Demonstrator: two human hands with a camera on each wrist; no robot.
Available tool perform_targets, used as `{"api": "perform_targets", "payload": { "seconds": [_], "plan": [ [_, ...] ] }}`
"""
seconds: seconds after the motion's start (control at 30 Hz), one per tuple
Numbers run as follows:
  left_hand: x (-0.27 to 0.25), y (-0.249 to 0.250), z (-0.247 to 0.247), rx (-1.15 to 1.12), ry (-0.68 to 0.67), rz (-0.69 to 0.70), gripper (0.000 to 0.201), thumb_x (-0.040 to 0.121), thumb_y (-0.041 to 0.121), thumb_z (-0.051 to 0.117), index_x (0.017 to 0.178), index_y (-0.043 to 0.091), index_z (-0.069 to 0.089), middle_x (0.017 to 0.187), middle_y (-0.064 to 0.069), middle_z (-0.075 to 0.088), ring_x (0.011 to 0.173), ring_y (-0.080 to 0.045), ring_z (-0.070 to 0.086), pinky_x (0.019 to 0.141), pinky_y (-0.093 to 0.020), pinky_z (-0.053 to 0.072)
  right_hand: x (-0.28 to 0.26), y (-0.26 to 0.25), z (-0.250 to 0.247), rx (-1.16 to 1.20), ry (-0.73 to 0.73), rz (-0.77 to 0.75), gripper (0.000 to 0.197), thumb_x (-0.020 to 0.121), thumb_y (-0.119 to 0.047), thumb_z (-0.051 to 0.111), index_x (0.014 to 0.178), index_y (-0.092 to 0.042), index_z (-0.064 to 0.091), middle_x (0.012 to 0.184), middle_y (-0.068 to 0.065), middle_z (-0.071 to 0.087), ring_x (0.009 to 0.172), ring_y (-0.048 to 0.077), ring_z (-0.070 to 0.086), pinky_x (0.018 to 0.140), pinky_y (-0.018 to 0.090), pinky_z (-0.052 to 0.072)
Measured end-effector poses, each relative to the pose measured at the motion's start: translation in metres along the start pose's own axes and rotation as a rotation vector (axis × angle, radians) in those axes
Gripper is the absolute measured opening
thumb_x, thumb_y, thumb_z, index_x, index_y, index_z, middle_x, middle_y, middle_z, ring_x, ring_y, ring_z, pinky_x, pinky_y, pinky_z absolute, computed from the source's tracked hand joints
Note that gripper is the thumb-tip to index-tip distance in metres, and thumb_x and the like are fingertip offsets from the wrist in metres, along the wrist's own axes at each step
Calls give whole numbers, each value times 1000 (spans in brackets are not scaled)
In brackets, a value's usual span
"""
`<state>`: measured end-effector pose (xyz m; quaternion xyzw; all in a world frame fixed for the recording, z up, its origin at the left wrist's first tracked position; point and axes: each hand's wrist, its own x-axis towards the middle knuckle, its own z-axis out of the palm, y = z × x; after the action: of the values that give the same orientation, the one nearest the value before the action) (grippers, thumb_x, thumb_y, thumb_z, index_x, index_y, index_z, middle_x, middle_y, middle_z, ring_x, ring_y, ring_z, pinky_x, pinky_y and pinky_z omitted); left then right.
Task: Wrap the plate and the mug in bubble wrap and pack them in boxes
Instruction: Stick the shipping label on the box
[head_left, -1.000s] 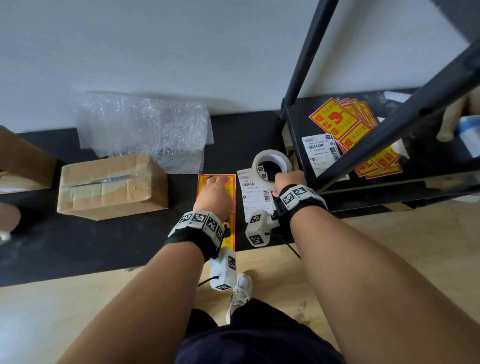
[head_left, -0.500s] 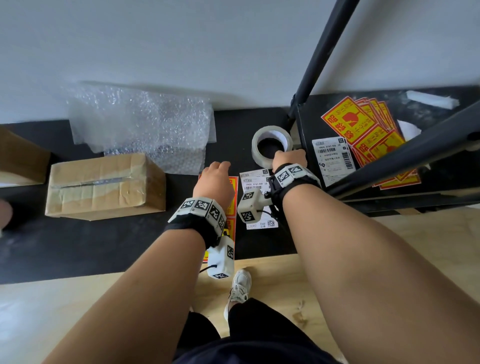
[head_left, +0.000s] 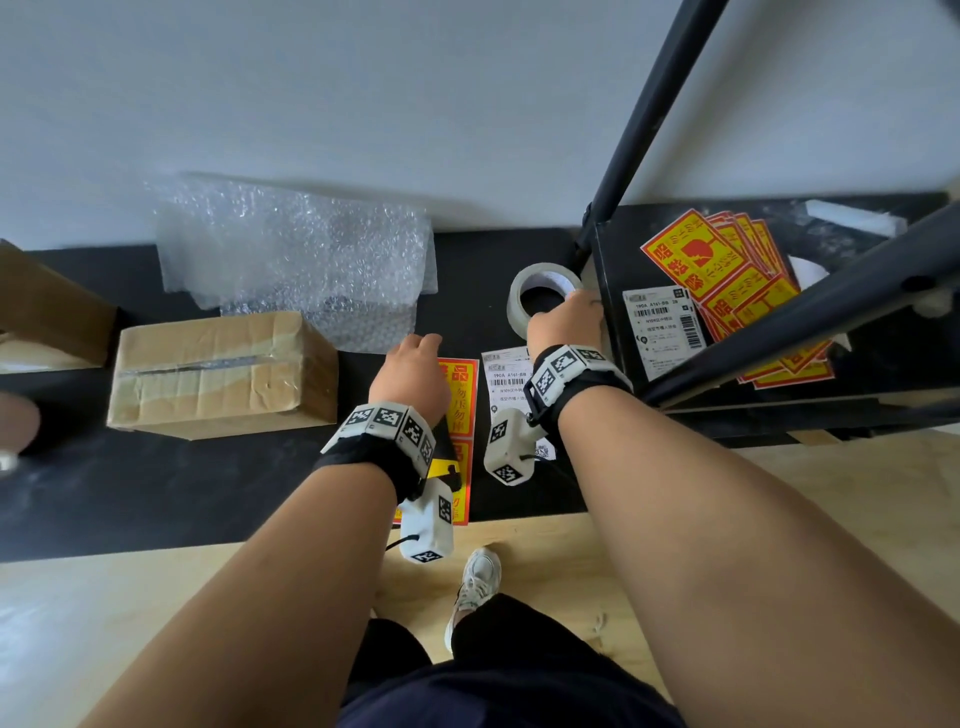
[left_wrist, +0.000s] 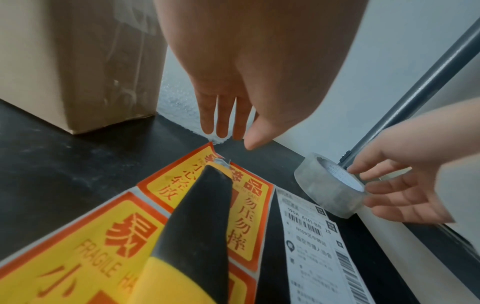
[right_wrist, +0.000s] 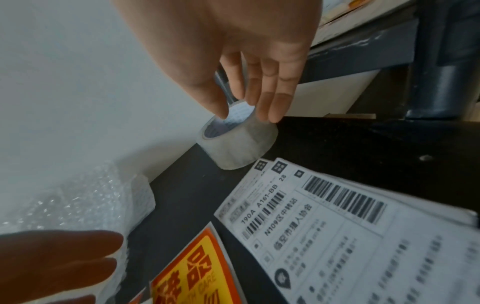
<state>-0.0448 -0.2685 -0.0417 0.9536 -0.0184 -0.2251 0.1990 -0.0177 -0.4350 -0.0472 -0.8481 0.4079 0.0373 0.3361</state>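
Observation:
No plate or mug shows in any view. A sheet of bubble wrap (head_left: 296, 260) lies against the wall, with a taped cardboard box (head_left: 218, 374) in front of it. My left hand (head_left: 421, 340) hovers open over the far tip of a red and yellow fragile sticker (left_wrist: 166, 185), fingers (left_wrist: 221, 123) straight. My right hand (right_wrist: 244, 115) reaches a clear tape roll (right_wrist: 239, 144) standing on the black table; thumb and fingers pinch its top rim. In the left wrist view the right hand (left_wrist: 369, 185) curls round the tape roll (left_wrist: 330, 185).
A black and yellow utility knife (left_wrist: 197, 216) lies on the stickers. Shipping labels (head_left: 506, 374) sit beside them. Another cardboard box (head_left: 47, 306) stands far left. A black shelf frame (head_left: 810, 332) holds more stickers (head_left: 727, 280) and labels at right. The wall runs close behind.
My right hand has moved forward from the shipping labels onto the tape roll. My left hand has slid forward to the sticker's far end.

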Motion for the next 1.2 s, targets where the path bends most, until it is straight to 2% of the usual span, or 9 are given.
{"api": "perform_targets", "payload": {
  "seconds": [0.1, 0.23, 0.43, 0.53, 0.63, 0.8, 0.87, 1.03, 1.2],
  "plan": [
    [-9, -8, -2, 10, 19, 1, 56, 91, 4, 42, 145, 16, 35, 146, -7, 39, 134, -26, 34, 105, -39, 36, -15, 1, 2, -51, -59, -103, 43, 87, -8, 47, 130, -12, 49, 129, 10, 50, 107, 30, 59, 80, 41, 54],
    [-24, -22, -2, 23, 13, 22, 56, 90, 2, 42, 144, 17, 37, 144, -6, 40, 133, -26, 34, 103, -38, 38, -42, 5, 4, -197, -74, -226, 29, 92, -10, 48, 121, -8, 51, 122, 11, 50, 105, 31, 58, 68, 35, 47],
    [-46, -47, 3, 82, -25, 82, 56, 87, 0, 43, 142, 15, 39, 139, -7, 43, 129, -27, 38, 99, -42, 43, -84, 23, 14, -217, -153, -369, 26, 92, -14, 52, 116, -8, 58, 119, 11, 57, 110, 30, 57, 83, 36, 48],
    [-55, -64, 9, 120, -52, 113, 54, 89, 1, 42, 141, 15, 40, 141, -5, 42, 130, -26, 38, 99, -42, 43, -104, 35, 28, -203, -223, -356, 20, 90, -21, 58, 108, -12, 59, 108, 8, 62, 102, 27, 60, 81, 36, 50],
    [-64, -81, 19, 176, -101, 140, 54, 90, 2, 43, 142, 16, 41, 146, -1, 39, 133, -23, 36, 104, -41, 41, -121, 46, 40, -229, -285, -318, 35, 87, -29, 66, 117, -14, 56, 110, 5, 61, 102, 25, 60, 82, 35, 50],
    [-72, -102, 28, 353, -220, 274, 66, 92, 5, 46, 151, 23, 25, 161, 6, 11, 148, -19, 11, 119, -42, 19, -141, 51, 64, -368, -336, -326, 56, 81, -39, 72, 126, -13, 51, 118, 7, 57, 107, 26, 59, 86, 41, 53],
    [-72, -105, 30, 389, -222, 301, 66, 92, 6, 46, 152, 22, 23, 162, 5, 8, 148, -20, 9, 119, -43, 16, -144, 50, 70, -385, -330, -316, 58, 81, -38, 72, 128, -12, 50, 121, 8, 54, 110, 26, 57, 88, 39, 52],
    [-74, -109, 34, 391, -177, 298, 61, 94, 11, 45, 151, 21, 25, 161, 3, 11, 148, -22, 11, 119, -42, 17, -148, 43, 73, -414, -272, -294, 44, 85, -29, 66, 122, -10, 53, 117, 11, 53, 105, 29, 59, 76, 34, 46],
    [-80, -112, 34, 333, -116, 283, 55, 96, 14, 47, 148, 18, 31, 160, 1, 16, 147, -22, 14, 118, -41, 20, -139, 57, 52, -369, -120, -180, 41, 89, -25, 62, 124, -9, 48, 123, 12, 51, 114, 30, 54, 86, 39, 47]
  ]
}}
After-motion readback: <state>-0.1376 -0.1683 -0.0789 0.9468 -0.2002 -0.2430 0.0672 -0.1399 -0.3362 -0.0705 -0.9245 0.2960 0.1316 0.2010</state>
